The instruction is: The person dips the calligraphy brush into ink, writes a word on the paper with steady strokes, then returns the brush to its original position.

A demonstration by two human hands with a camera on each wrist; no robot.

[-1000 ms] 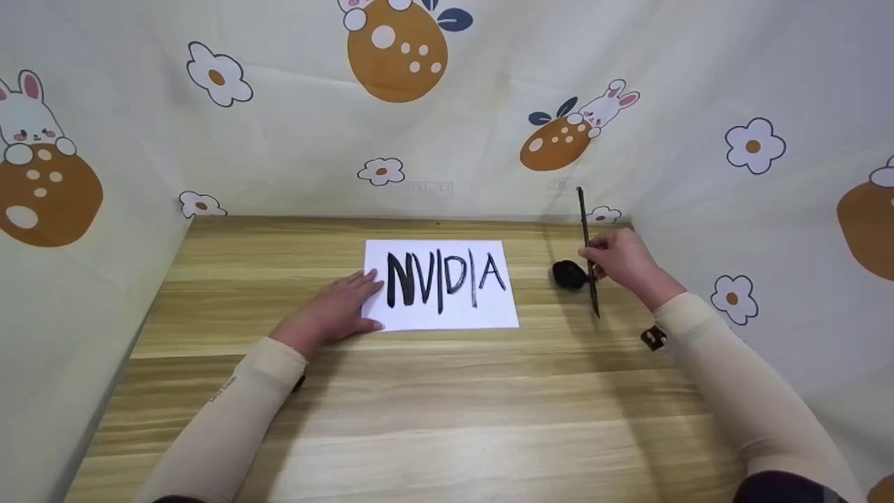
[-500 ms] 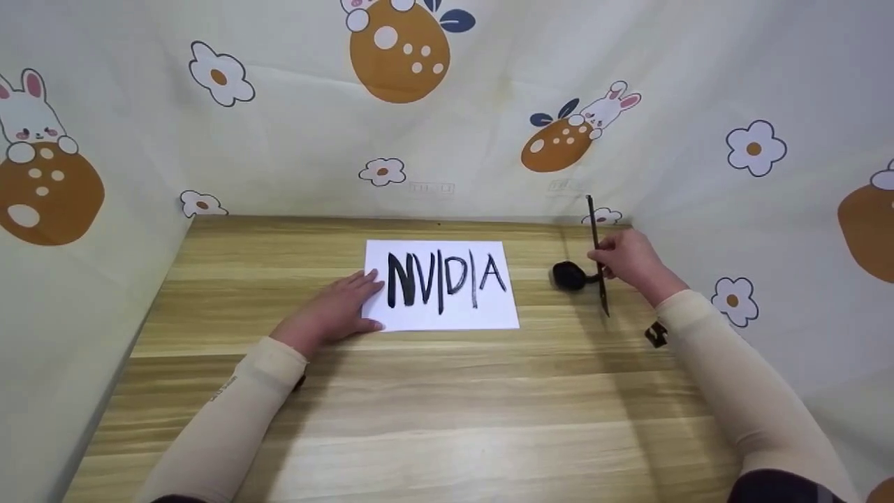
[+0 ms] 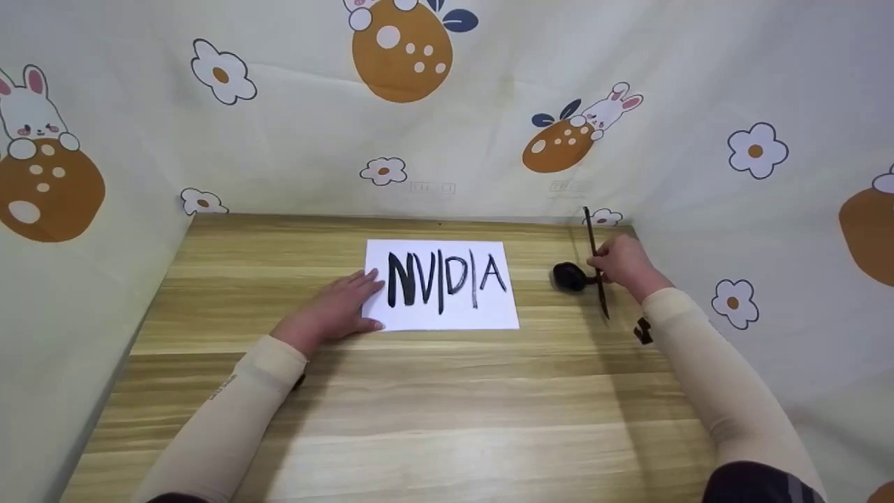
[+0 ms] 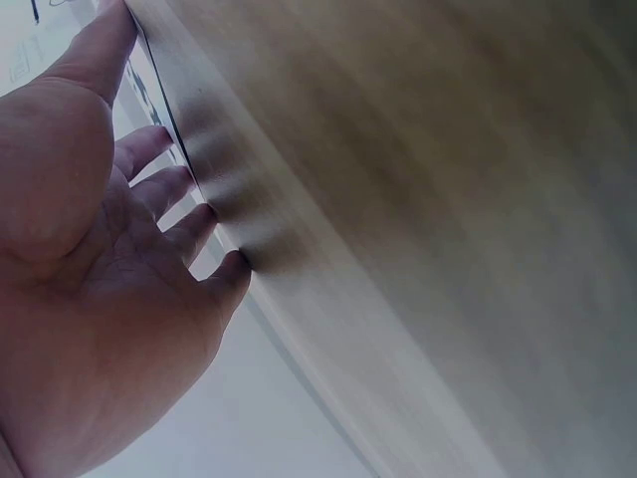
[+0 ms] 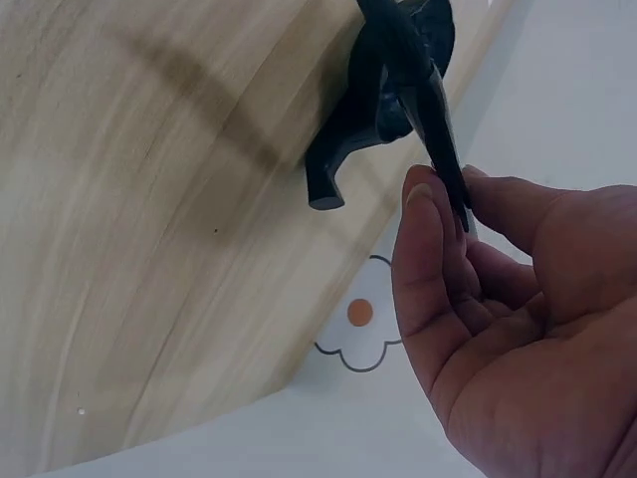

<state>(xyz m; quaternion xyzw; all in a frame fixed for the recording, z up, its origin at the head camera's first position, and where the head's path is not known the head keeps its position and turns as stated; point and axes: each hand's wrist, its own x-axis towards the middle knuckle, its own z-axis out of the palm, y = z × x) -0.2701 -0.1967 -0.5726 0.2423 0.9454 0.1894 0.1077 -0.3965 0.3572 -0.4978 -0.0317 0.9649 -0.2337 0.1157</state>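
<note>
In the head view, my left hand (image 3: 335, 311) rests with spread, mostly straight fingers on the left edge of a white sheet of paper (image 3: 447, 320). Bold black brush strokes on it read "NVIDIA". On the right, my right hand (image 3: 625, 264) pinches a slim black writing brush (image 3: 591, 232) between thumb and fingertips, its dark tip pointing down toward me. Just left of that hand sits a small round black ink dish (image 3: 568, 276) with a short handle. The right wrist view shows the brush (image 5: 426, 105) crossing in front of the dish (image 5: 338, 149); whether they touch, I cannot tell.
A wood-grain table (image 3: 447, 419) carries everything. Pale cloth (image 3: 293, 133) printed with rabbits, orange shapes and flowers hangs behind it and at both sides. The right hand works close to the table's back right corner.
The brush has shifted slightly right, and its upper end now sits lower in the head view. The right forearm has swung a little left. My left hand and the paper stay put.
</note>
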